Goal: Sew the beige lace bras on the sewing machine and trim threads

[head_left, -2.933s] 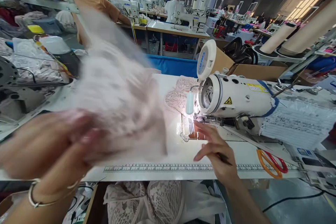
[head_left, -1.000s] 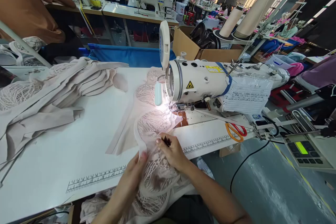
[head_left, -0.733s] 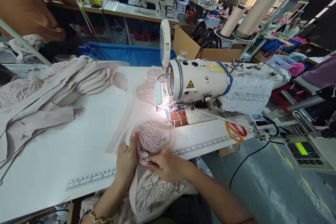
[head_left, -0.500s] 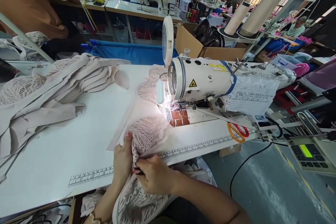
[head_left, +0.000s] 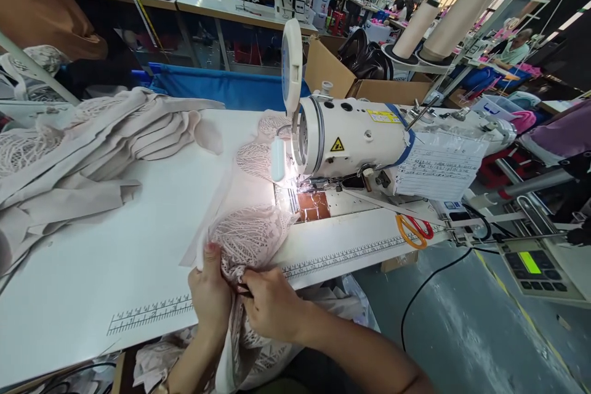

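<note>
A pale pink lace bra (head_left: 249, 237) lies partly on the white sewing table, its far end beneath the head of the sewing machine (head_left: 351, 135) and its near end hanging over the front edge. My left hand (head_left: 212, 292) is closed on the bra's near cup edge, thumb on top. Close beside it, my right hand (head_left: 272, 305) pinches the same edge. Something small and dark shows at the right fingertips, too hidden to name. Between the hands the lace is bunched up. The machine's lamp lights the fabric around the needle area.
To the left lies a pile of similar pink lace pieces (head_left: 152, 129). Orange-handled scissors (head_left: 410, 233) rest on the table at right, near a printed ruler strip (head_left: 341, 257). Behind stand a cardboard box (head_left: 325, 68) and a blue cloth bin (head_left: 221, 89). A co-worker's brown sleeve (head_left: 41, 6) shows upper left.
My hands have drawn closer together and the lace between them is more bunched. The near cup has shifted left and puffed up. The whole view has shifted slightly.
</note>
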The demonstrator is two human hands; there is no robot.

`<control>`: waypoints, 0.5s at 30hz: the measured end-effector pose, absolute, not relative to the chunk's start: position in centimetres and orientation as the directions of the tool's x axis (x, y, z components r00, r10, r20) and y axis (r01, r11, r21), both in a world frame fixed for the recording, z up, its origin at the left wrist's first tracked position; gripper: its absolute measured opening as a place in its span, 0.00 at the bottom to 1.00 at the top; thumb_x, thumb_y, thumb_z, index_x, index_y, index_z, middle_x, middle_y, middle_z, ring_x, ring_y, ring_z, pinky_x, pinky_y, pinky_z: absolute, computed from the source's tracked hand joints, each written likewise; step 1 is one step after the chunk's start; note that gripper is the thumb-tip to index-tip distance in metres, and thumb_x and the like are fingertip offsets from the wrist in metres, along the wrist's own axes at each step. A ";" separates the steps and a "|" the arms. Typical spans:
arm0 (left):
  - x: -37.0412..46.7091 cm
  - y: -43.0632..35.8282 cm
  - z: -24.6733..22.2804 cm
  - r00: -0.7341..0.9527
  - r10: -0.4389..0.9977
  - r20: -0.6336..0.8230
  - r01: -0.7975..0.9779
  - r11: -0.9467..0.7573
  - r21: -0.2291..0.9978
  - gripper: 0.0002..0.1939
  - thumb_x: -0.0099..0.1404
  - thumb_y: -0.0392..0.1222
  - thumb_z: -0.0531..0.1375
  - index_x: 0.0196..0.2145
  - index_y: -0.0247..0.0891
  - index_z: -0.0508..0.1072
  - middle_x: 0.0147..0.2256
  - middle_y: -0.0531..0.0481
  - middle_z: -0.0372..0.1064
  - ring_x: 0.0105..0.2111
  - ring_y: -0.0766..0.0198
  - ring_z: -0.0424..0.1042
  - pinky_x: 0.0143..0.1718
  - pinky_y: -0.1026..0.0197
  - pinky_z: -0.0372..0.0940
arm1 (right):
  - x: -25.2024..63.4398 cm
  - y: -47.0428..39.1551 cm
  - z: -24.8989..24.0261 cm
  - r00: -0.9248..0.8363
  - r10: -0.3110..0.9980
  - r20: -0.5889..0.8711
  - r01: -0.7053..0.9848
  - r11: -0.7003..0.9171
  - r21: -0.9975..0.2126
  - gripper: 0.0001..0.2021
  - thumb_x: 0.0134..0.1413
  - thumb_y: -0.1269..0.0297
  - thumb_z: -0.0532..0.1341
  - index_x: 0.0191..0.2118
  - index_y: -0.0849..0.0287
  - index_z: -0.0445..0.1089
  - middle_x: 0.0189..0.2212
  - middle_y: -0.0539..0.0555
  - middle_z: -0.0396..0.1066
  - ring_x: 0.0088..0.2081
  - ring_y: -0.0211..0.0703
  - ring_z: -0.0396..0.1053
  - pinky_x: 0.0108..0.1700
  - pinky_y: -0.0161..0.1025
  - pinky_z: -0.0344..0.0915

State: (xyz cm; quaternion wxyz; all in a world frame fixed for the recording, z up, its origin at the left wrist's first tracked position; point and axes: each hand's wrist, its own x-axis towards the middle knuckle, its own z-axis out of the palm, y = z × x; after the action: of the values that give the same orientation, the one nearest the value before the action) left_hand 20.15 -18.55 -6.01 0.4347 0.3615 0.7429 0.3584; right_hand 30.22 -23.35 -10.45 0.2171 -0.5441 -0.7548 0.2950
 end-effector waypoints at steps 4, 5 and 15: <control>19.4 -18.1 -6.1 -0.272 0.895 -0.353 0.255 0.421 0.871 0.36 0.44 0.83 0.52 0.19 0.45 0.57 0.15 0.55 0.51 0.21 0.62 0.54 0.20 0.57 0.56 | 30.9 -23.5 -10.2 -0.261 0.965 0.033 0.618 0.193 -0.762 0.05 0.56 0.69 0.57 0.30 0.55 0.61 0.23 0.48 0.68 0.26 0.41 0.67 0.32 0.35 0.59; 19.0 -18.0 -6.1 -0.223 0.910 -0.350 0.261 0.402 0.878 0.35 0.44 0.82 0.54 0.19 0.45 0.56 0.15 0.55 0.51 0.20 0.62 0.54 0.20 0.57 0.56 | 31.4 -23.6 -9.9 -0.232 0.972 0.043 0.572 0.172 -0.802 0.07 0.58 0.67 0.57 0.29 0.54 0.60 0.22 0.47 0.65 0.25 0.39 0.64 0.32 0.35 0.58; 15.4 -10.4 -6.7 0.144 0.987 -0.067 0.553 -0.024 0.833 0.19 0.57 0.57 0.60 0.36 0.38 0.68 0.36 0.45 0.73 0.39 0.50 0.73 0.46 0.49 0.71 | 35.4 -23.2 -6.8 -0.152 0.950 -0.271 0.454 -0.177 -0.873 0.16 0.59 0.63 0.63 0.23 0.57 0.59 0.17 0.42 0.55 0.21 0.33 0.53 0.26 0.33 0.49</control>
State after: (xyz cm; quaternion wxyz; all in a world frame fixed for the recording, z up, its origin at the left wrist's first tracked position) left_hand 15.43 -10.40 -6.67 0.3778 0.6551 0.5877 0.2875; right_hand 35.44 -23.21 -6.79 0.2581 -0.5979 -0.5874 0.4805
